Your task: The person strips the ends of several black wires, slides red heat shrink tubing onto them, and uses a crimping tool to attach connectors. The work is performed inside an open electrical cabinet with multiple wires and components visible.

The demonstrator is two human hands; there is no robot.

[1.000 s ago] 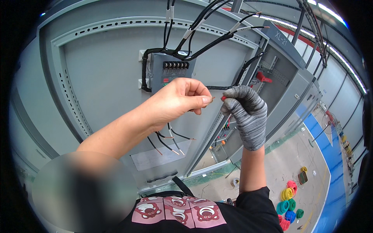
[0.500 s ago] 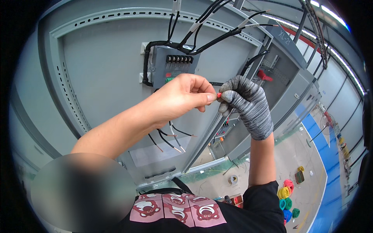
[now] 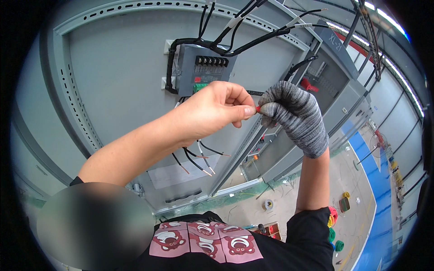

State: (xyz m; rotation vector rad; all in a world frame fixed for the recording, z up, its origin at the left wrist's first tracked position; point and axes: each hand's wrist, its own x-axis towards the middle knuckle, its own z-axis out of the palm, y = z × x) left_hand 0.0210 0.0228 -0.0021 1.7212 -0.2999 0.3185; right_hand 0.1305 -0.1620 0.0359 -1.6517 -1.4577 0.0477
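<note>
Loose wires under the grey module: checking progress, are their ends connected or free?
Free: the loose wires hang below the grey module, bare tips touching no terminal.

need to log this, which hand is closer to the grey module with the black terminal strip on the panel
Left. The bare left hand overlaps the grey module at its lower edge; the gloved right hand sits off to its right, apart from it.

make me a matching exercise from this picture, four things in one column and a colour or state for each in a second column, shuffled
Things:
1. left hand
2. right hand
3. small part pinched between the two hands
4. loose wire ends hanging below the hands

Colour or state:
A. red
B. bare
C. black with bare tips
D. in a grey knit glove

Pairs: 1-B, 2-D, 3-A, 4-C
</note>
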